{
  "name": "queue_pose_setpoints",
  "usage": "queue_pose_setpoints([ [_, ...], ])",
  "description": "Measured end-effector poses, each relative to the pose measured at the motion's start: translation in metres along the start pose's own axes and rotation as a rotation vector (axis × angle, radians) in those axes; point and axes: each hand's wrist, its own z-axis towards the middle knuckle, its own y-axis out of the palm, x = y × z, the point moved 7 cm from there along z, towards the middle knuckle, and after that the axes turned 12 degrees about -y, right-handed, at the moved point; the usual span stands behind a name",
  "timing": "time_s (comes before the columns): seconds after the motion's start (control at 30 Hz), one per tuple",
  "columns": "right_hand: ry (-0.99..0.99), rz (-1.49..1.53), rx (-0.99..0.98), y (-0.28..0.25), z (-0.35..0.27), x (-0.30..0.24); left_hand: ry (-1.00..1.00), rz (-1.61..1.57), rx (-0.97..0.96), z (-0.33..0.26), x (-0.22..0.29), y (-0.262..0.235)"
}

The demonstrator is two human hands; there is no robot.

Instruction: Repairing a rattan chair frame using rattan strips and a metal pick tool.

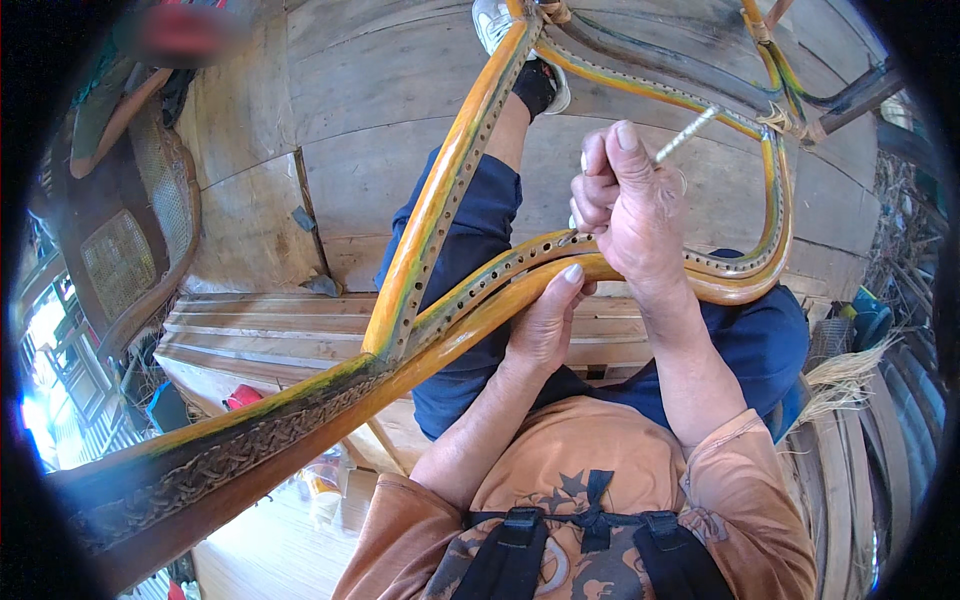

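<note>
A yellow-and-green wooden chair frame (445, 195) lies across my lap, its inner rails lined with rows of small drilled holes. My left hand (545, 320) grips the near curved rail, thumb on top and the other fingers hidden beneath it. In a closed fist, my right hand (632, 205) holds an awl-like tool (687, 136) with a pale wrapped handle. Its thin dark tip reaches the holed rail just below the fist, near one of the holes; whether it is inside the hole, I cannot tell. A dark carved panel (230, 450) forms the frame's lower-left part.
A chair with woven cane panels (118, 255) stands at the left. Below the frame is a slatted wooden bench (250, 335). Pale loose fibres (845, 385) and long strips lie at the right. Plank flooring (370, 80) spreads ahead, where one of my shoes (490, 25) rests.
</note>
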Motion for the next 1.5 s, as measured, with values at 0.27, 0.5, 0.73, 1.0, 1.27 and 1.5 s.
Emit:
queue_pose_setpoints([
  [0.27, -0.010, -0.162, -0.095, 0.009, 0.001, 0.008, 0.038, 0.069, 0.000, -0.001, 0.001, -0.006],
  [0.5, 0.018, -0.248, -0.207, 0.012, 0.005, 0.012, 0.035, 0.084, -0.010, 0.003, -0.005, -0.008],
  [0.73, -0.129, -0.016, -0.098, 0.021, 0.014, -0.047, 0.037, 0.157, -0.025, 0.005, 0.000, -0.009],
  [1.0, 0.010, -0.076, -0.042, -0.001, 0.007, 0.005, 0.031, 0.104, -0.021, 0.000, 0.000, -0.002],
  [1.27, -0.150, -0.379, -0.395, 0.026, -0.006, 0.006, 0.049, 0.038, 0.015, -0.002, 0.001, -0.005],
  [1.5, 0.038, -0.209, -0.351, 0.018, -0.002, 0.012, 0.052, 0.036, 0.003, -0.001, 0.002, -0.005],
])
